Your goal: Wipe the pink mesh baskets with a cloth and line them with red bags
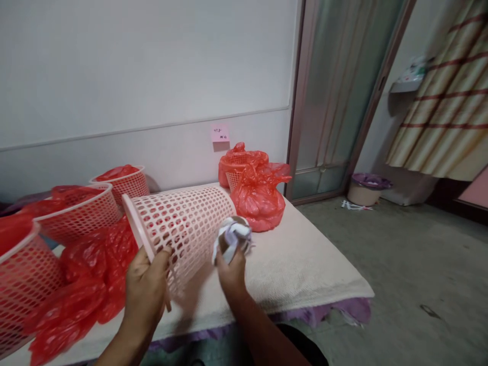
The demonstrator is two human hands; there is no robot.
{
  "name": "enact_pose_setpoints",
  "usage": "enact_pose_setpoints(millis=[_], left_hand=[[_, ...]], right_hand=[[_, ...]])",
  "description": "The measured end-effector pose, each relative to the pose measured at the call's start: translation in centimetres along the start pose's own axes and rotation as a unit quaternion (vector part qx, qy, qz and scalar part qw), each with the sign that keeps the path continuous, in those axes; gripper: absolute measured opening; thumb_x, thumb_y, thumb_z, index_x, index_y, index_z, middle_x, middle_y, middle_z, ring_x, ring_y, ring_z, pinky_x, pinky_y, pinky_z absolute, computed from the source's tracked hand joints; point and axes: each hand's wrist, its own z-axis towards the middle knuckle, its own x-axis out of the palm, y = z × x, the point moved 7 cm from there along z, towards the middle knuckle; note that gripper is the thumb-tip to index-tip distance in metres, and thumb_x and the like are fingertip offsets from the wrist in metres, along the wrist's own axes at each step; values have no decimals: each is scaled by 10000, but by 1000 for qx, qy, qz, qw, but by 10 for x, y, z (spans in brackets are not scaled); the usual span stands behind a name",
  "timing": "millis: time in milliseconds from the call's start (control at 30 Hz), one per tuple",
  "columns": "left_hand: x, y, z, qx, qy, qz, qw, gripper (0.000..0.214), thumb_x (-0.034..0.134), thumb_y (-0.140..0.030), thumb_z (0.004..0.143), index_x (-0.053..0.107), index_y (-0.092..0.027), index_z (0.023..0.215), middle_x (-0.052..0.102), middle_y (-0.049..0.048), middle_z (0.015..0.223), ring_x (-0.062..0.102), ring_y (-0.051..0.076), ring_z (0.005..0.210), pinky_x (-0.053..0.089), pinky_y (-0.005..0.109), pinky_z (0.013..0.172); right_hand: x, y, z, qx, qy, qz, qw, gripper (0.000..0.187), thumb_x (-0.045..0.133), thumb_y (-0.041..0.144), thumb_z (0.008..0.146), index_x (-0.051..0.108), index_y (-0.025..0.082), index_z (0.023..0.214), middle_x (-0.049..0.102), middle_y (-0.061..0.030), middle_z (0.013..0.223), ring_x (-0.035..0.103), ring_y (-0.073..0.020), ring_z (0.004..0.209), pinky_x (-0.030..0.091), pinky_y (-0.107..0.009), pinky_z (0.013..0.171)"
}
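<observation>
A pink perforated plastic wastebasket point(190, 218) lies tilted on its side in the air above the padded table. My left hand point(147, 282) is closed on its rim, at the wide end facing left. My right hand point(232, 272) is closed around a crumpled white and lilac cloth point(233, 236), which is beside the basket's narrow base; whether they touch, I cannot tell. Loose red plastic bags point(97, 269) lie on the table to the left of my left hand.
Several pink baskets with red bags, such as one basket point(78, 213), stand at the left. Red-bagged baskets point(259, 195) sit at the table's far right corner. A pink note point(220, 133) is on the wall. A lined bin point(364, 190) stands on the floor by the glass door point(339, 101).
</observation>
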Motion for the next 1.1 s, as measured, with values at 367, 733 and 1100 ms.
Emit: enact_pose_setpoints(millis=[367,733,1100], left_hand=[[-7,-26,21,-90,-55,-210,972,204,559,-43,793,679,-149,919,729,49,912,700,150,816,603,257,759],[-62,-24,-11,-294,-33,-136,946,440,536,-46,799,623,-74,1229,771,139,848,743,303,857,586,512,802],[-68,-29,-30,-320,-68,-162,931,497,516,-16,803,565,-51,1297,777,137,862,737,298,859,561,528,825]], right_hand=[[23,-21,-29,196,9,215,957,448,703,260,638,647,192,1077,729,-42,931,681,-226,863,550,-313,793],[9,-74,16,399,3,410,820,296,683,360,646,666,203,896,763,-40,837,712,-255,818,583,-385,720],[21,-57,11,392,106,443,799,263,690,473,719,696,236,832,763,-35,865,699,-242,882,585,-390,759]])
